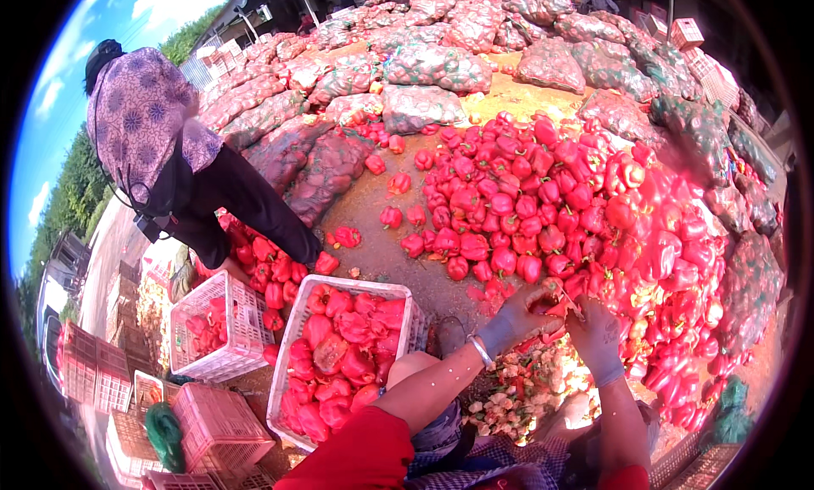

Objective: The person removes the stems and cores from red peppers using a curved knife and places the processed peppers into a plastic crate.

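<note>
Both my hands wear greyish gloves and meet above a heap of pale pepper cores and scraps (530, 380). My left hand (519, 322), with a bangle at the wrist, is closed round a red bell pepper (560, 308), of which only a part shows between the hands. Close beside it, my right hand (596, 333) has its fingers pinched together; a thin pale sliver shows at its fingertips, too small to name. Left of my knee stands a pale plastic crate (414, 325) filled with opened red peppers. A large pile of whole red bell peppers (517, 193) spreads just ahead.
At left, a person (153, 108) in a patterned top bends over more peppers beside a second crate (233, 346). Stacked pink crates (220, 426) and a green net bundle (164, 435) lie lower left. Filled mesh sacks (437, 69) ring the pile at the back and right.
</note>
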Tool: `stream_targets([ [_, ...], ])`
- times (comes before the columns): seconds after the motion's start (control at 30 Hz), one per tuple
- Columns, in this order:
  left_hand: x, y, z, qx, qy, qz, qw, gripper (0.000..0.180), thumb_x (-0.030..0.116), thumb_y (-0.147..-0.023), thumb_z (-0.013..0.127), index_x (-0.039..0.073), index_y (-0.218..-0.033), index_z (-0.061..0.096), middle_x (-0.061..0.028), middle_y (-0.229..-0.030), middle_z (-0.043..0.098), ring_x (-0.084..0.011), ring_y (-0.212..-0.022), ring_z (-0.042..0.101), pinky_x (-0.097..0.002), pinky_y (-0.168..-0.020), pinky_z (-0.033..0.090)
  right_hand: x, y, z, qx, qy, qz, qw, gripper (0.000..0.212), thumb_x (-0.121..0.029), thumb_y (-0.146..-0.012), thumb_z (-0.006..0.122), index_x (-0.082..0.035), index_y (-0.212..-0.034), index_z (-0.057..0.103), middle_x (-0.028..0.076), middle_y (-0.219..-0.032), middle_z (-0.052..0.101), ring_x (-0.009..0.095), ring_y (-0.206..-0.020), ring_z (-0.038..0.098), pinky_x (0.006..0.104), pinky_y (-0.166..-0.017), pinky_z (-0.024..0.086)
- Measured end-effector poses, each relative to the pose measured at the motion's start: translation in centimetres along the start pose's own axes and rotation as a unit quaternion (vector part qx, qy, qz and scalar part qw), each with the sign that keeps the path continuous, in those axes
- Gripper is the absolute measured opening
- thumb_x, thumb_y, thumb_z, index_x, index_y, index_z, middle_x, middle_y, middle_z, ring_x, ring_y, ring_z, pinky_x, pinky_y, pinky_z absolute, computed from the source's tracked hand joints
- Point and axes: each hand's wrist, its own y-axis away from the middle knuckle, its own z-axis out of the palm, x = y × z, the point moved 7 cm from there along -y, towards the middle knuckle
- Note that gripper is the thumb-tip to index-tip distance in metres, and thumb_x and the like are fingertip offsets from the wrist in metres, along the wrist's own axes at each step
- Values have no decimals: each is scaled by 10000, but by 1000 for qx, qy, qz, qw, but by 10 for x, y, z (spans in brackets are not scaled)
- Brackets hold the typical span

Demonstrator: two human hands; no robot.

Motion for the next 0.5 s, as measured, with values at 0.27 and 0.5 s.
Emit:
stream_targets([
  [0.27, -17, -10, -5, -32, 82, -76, 993, 453, 93, -796, 781, 46, -1203, 586, 19, -1034, 618, -73, -952, 582, -245, -825, 508, 41, 4, -20, 74, -339, 244, 906, 72, -29, -835, 596, 6, -890, 627, 53, -655, 591, 155, -546, 565, 319, -502, 416],
  [0.5, -16, -19, -13, 42, 121, -62, 990, 404, 199, -809, 785, 43, -1131, 599, 25, -980, 612, -57, -850, 562, -225, -711, 474, 59, 15, -18, 11, -380, 350, 856, 154, -149, -885, 635, 4, -889, 631, 9, -580, 531, 70, -460, 496, 244, -399, 382],
])
